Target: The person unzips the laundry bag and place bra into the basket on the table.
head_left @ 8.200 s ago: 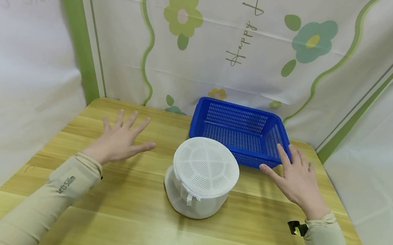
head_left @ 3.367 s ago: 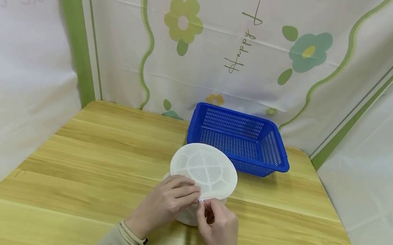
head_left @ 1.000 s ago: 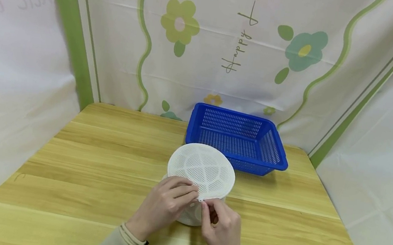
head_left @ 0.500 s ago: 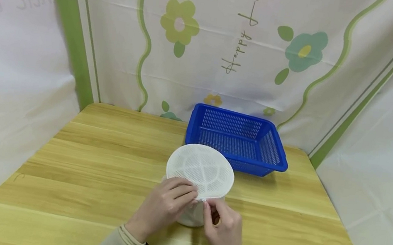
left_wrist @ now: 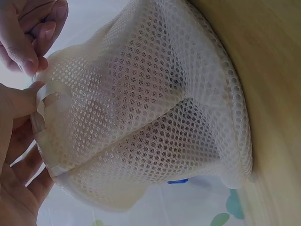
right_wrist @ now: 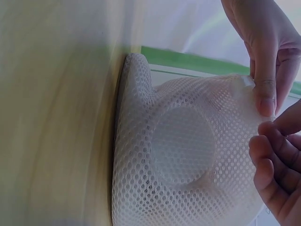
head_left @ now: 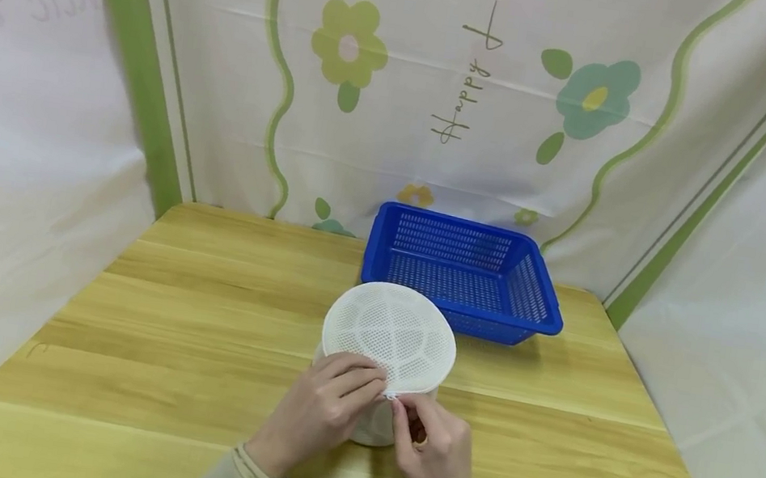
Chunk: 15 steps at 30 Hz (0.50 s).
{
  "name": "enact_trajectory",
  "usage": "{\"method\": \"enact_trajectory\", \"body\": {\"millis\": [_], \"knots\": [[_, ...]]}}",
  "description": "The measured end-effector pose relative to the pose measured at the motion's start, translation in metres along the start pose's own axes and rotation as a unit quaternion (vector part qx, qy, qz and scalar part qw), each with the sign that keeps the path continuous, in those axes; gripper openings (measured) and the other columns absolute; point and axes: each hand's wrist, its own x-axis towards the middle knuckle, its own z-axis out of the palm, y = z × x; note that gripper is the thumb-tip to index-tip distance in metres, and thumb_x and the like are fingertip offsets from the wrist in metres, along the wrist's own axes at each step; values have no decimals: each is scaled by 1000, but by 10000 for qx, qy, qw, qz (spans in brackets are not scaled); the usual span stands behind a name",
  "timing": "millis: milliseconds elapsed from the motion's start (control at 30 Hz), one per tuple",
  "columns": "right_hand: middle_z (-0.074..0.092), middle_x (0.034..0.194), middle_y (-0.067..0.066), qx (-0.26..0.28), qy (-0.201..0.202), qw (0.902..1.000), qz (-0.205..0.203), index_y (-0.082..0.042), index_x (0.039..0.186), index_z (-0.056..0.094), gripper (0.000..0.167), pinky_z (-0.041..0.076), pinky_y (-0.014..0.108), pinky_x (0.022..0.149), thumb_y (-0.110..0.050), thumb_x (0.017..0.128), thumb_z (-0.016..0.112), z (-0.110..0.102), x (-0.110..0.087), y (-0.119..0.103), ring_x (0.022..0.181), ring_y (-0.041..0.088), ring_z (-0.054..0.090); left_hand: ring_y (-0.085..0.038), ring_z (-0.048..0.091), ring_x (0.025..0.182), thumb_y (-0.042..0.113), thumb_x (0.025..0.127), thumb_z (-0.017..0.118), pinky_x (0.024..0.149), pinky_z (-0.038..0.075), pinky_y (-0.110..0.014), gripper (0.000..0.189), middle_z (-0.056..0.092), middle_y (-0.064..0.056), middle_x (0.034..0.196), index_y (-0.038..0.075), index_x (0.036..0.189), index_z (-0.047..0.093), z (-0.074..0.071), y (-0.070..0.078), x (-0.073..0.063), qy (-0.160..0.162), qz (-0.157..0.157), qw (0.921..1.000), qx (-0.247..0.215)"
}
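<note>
Between the side edges of the table [head_left: 151, 370], left hand [head_left: 323, 404] and right hand [head_left: 437, 444], previously spread, now pinch the mesh laundry bag [head_left: 391, 328] at its rim.

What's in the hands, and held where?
The white mesh bag, by the near side of its top rim: left hand gripping, right hand pinching just beside.

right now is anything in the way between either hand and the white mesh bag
Nothing visible: the left hand and the right hand both grip the white mesh bag at its near upper edge. The blue basket stands beyond the bag, not between.
</note>
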Motion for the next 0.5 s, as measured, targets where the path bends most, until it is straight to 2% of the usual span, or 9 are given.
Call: {"method": "enact_trajectory", "body": {"millis": [267,500], "knots": [[55,66,-7,-44,66,10000,12,-7,83,65,5,37,8,42,-5,88,64,-1,0,-1,51,0,47,-22,64,99,10,98,56,93,52,-33,20,72,-4,101,3,100,75,-4,0,1,-102,2,9999,6],[54,63,-7,-92,127,9998,100,-6,81,65,8,36,6,43,-6,89,62,-1,1,-1,49,0,46,-22,64,101,12,99,56,94,51,-32,21,72,-4,101,4,100,75,-4,0,0,-220,-102,9997,11]]}}
